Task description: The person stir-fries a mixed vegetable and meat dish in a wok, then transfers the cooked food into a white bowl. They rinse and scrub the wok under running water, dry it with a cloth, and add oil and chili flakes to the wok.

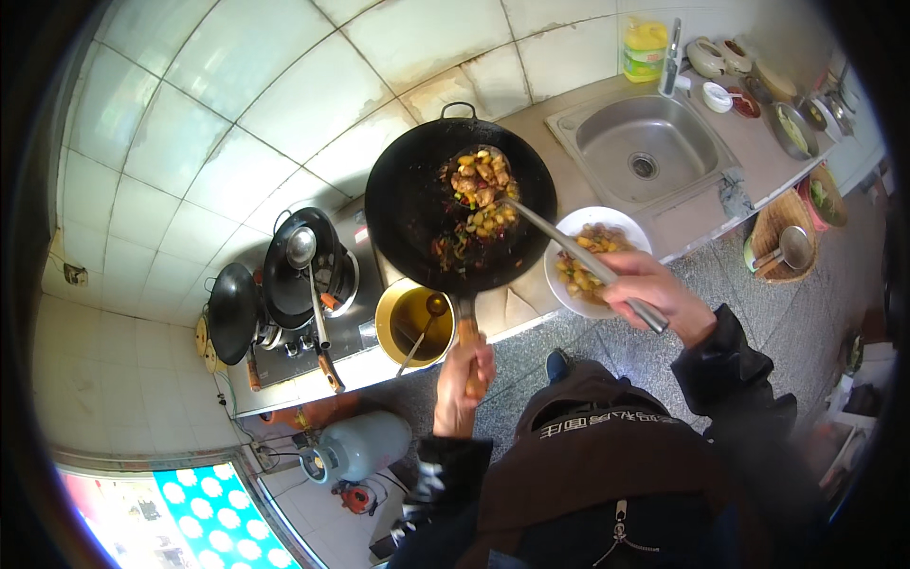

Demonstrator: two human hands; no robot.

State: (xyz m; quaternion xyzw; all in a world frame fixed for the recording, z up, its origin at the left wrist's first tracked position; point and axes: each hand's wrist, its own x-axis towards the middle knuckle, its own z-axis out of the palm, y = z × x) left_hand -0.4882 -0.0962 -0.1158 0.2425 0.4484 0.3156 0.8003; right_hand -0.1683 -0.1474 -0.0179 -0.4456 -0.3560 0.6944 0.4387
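Observation:
My left hand (463, 384) grips the wooden handle of a black wok (405, 192), which is above the counter. My right hand (657, 291) is closed around the metal shaft of a ladle (547, 229). Browned chunks and diced yellow pieces (482, 176) fill the ladle's bowl inside the wok. More of the stir-fried food (462, 245) lies in the wok below it, with red and green bits. To the right, a white bowl (633, 222) holds similar food (586, 263); my right hand partly covers its edge.
Left of the wok are a yellow pot of oil (386, 334) with a small ladle, and a gas stove (284, 370) bearing two more woks. A steel sink (604, 135) and a yellow jug (645, 53) are on the right. Below stand a gas cylinder (366, 444) and a wicker basket (771, 227).

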